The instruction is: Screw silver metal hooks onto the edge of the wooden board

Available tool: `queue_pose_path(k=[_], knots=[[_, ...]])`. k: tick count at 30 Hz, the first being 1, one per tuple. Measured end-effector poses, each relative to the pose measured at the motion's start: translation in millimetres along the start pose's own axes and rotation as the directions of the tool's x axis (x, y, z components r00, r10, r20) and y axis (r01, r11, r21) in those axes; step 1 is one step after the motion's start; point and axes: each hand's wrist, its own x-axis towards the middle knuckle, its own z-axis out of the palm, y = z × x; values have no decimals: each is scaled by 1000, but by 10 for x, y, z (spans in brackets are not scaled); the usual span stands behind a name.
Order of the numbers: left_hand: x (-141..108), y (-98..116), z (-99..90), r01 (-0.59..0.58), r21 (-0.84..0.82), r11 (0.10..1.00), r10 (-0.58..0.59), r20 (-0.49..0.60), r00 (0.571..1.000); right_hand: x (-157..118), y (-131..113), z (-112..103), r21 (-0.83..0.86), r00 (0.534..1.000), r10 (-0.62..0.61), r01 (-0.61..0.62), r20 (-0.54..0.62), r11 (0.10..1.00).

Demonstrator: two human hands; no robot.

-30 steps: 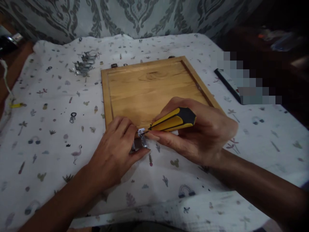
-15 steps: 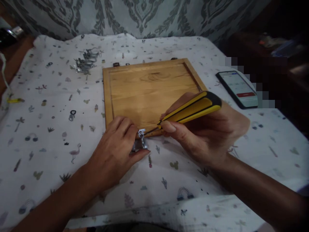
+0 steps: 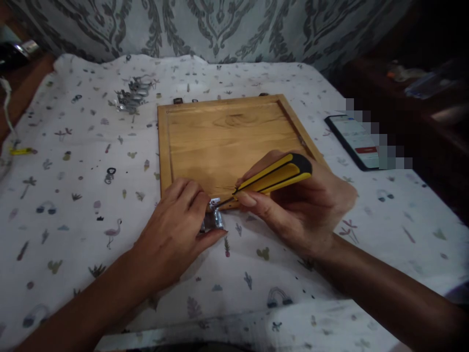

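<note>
A framed wooden panel (image 3: 227, 142) lies flat on the patterned tablecloth. At its near edge sits a metal cabinet hinge (image 3: 217, 217), partly covered by my left hand (image 3: 179, 220), whose fingers and thumb close around it. My right hand (image 3: 296, 210) grips a yellow and black screwdriver (image 3: 273, 176) at a slant. The screwdriver's thin shaft points down and left, and its tip is at the hinge plate; whether it sits in a screw I cannot tell.
Several more metal hinges (image 3: 132, 94) are piled at the back left. A phone (image 3: 353, 142) with its screen lit lies on the right. Dark small pieces (image 3: 178, 100) stand at the panel's far edge. A yellow item (image 3: 21, 151) lies near a white cable (image 3: 8, 105).
My right hand and the screwdriver have shifted left and slightly down, bringing the tip onto the hinge. My left hand keeps its hold. The view has tilted slightly.
</note>
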Motion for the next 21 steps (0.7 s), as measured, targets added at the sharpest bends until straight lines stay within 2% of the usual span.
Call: queue_pose_path(k=[7,13,17,21], knots=[[-18,-15,17,9,-18,1000,-8,17,1000,48,-26,7,57,999,-19,18,25,998],[-5,-15,18,14,-5,1000,-14,19,1000,160,-64,-89,229,969,124,-173,215,958],[-3,-17,27,8,-7,1000,-8,28,1000,176,-59,-148,335,920,131,-264,370,905],[-8,-23,24,-9,-15,1000,10,16,1000,156,-55,-147,315,930,146,-257,336,914]])
